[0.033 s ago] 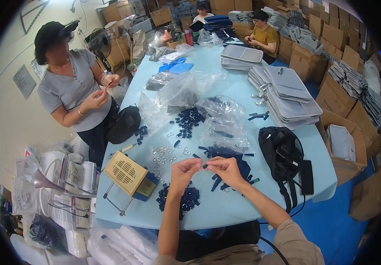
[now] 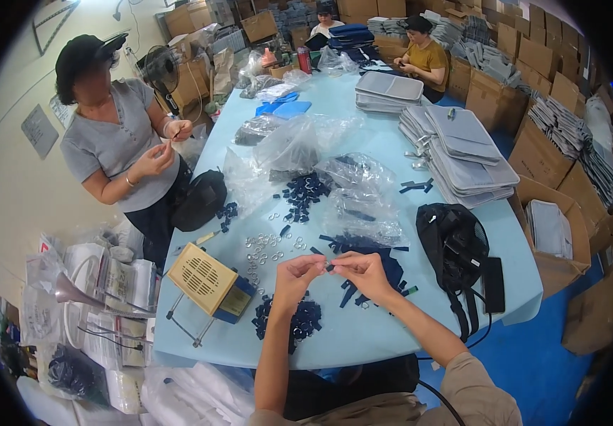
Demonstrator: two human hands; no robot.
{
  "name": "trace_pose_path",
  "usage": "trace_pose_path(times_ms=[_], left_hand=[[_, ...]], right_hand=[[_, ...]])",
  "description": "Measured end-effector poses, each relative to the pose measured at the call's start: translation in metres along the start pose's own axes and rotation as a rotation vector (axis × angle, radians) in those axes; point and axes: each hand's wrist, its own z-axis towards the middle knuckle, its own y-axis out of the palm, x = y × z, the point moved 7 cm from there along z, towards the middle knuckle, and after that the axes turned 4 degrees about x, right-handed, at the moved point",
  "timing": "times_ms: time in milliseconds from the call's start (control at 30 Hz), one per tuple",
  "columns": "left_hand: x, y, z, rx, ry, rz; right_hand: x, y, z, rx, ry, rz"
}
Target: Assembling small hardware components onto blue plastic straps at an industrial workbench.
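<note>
Both hands point(image 2: 331, 268) pinching small dark strap piece point(image 2: 330, 268)

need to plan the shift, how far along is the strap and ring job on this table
Done, it seems: a pile of dark blue pieces lies by the left hand. In hand: both hands pinch one small dark piece between them, the right hand at its other end. Left: loose metal rings and straps lie on the table, and more pieces sit in clear bags. Plenty seems to remain.
</note>
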Motion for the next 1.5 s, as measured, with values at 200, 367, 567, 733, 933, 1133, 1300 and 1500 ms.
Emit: trace_pose_path(times_ms=[200,367,567,733,933,1133,1300,1500], left_hand=[[-0.002,0.001,-0.002,-0.026,-0.068,-0.03],[-0.003,0.002,-0.002,-0.06,-0.062,-0.029],[-0.003,0.002,-0.001,-0.056,-0.035,0.005],[-0.001,0.003,-0.002,-0.061,-0.013,0.018],[0.003,0.005,-0.003,-0.043,0.009,-0.02],[0.004,0.002,-0.001,-0.027,0.071,0.053],[0.009,0.01,-0.003,-0.063,0.123,0.1],[0.011,0.015,-0.004,-0.058,0.119,0.079]], right_hand=[[0.001,-0.004,0.001,0.048,0.014,0.043],[-0.001,-0.001,-0.001,0.014,0.062,0.108],[0.003,-0.002,-0.002,0.046,0.097,0.023],[0.005,-0.002,-0.002,0.044,0.04,-0.009],[0.0,0.001,-0.003,0.059,-0.001,-0.047],[0.011,0.0,-0.002,0.018,-0.001,-0.019],[0.011,0.001,-0.002,0.018,0.069,-0.057],[0.01,0.0,-0.004,0.019,0.117,-0.04]])
